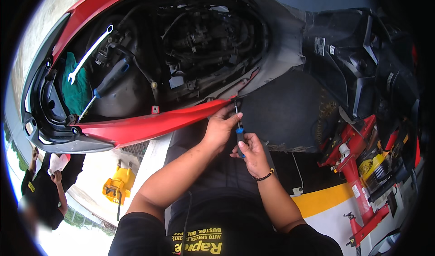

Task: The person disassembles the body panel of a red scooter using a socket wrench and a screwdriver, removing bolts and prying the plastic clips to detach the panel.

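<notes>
My right hand [254, 156] is closed round the blue and black handle of a screwdriver [240, 137]. The shaft points up at the end of a long red side panel [158, 125] on a scooter. My left hand [220, 130] is at the panel's lower edge, its thumb and fingers pinched at the shaft near the tip. What the tip meets is hidden in shadow. A second blue and black screwdriver [108, 81] and a silver combination wrench [89, 54] lie in the scooter's opened body, beside a green cloth [74, 86].
The open bay shows the engine [204, 43] and hoses. A black footboard [281, 111] adjoins it. At the right stands a red metal stand [355, 179] with tools. A yellow device [118, 183] sits on the floor at left, near another person [45, 188] holding something pale.
</notes>
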Demonstrator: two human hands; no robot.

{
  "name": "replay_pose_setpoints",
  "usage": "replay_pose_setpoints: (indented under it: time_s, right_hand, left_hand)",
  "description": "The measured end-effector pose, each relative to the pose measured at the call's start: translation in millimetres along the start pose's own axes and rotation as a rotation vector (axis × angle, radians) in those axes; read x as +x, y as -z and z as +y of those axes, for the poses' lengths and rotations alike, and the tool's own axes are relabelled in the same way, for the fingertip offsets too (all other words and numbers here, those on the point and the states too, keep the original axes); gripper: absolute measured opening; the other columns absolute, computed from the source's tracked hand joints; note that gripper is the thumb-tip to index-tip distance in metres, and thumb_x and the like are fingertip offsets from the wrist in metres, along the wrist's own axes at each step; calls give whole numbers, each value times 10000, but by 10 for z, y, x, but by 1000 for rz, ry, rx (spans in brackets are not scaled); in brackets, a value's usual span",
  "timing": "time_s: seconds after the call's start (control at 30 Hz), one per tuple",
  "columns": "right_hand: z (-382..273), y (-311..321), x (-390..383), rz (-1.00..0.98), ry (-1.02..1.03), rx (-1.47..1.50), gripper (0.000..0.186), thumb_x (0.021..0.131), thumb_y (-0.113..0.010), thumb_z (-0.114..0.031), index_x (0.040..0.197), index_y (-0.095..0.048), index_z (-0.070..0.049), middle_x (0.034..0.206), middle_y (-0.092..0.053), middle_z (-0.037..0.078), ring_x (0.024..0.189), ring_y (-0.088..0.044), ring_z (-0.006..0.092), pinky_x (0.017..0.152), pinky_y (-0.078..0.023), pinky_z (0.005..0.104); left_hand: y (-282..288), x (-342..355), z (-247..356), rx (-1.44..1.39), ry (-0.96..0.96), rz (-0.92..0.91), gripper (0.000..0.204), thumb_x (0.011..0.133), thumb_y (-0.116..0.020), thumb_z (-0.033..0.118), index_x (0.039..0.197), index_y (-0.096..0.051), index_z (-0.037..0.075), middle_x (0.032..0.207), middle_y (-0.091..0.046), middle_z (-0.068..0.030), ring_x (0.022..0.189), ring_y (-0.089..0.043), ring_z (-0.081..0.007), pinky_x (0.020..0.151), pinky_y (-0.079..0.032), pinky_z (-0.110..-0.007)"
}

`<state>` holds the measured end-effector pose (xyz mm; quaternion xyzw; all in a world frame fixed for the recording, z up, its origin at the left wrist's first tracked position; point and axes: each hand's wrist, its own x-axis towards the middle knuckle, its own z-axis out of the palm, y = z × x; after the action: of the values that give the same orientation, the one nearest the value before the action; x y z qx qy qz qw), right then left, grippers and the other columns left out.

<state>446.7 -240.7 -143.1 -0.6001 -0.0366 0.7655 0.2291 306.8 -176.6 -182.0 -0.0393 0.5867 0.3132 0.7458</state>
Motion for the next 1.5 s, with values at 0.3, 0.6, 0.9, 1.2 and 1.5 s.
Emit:
replay_pose_setpoints:
  time_s: [0.3,0.6,0.9,1.2,1.5]
  right_hand:
    - [31,27,12,-3,15,9,260,966,-597,-159,1145,-462,-29,967,-551,63,859,-602,137,793,-572,345]
    - [-7,31,22,6,24,11,300,958,-613,-159,1187,-478,-18,954,-567,60,849,-606,128,799,-568,341]
    - [-326,-4,8,9,-34,73,348,1012,-507,-293,1155,-583,15,986,-636,91,867,-647,177,806,-555,354]
    - [-340,-57,181,-68,-12,-61,164,946,-633,-160,1023,-534,-56,884,-603,30,764,-571,89,705,-477,241]
    - [-494,-25,328,-177,-71,-74,224,950,-632,-178,1103,-587,-20,911,-621,24,805,-570,82,735,-459,223]
  left_hand:
    - [3,3,25,1,21,-22,447,881,-705,86,1293,-565,-14,929,-632,-27,810,-560,-100,735,-475,-256]
    - [7,36,-8,-17,19,-27,375,879,-702,79,1231,-585,27,947,-625,-31,797,-589,-127,712,-487,-261]
    - [-56,-85,76,-114,97,-20,309,920,-657,98,1199,-570,-1,1011,-655,-99,912,-636,-182,782,-538,-315]
    - [-61,-52,72,28,34,52,271,939,-637,124,1146,-586,-42,978,-659,-105,883,-623,-168,647,-511,-285]
    - [-122,-97,45,-183,10,119,237,905,-681,113,1106,-603,15,996,-672,-99,894,-642,-166,718,-519,-275]
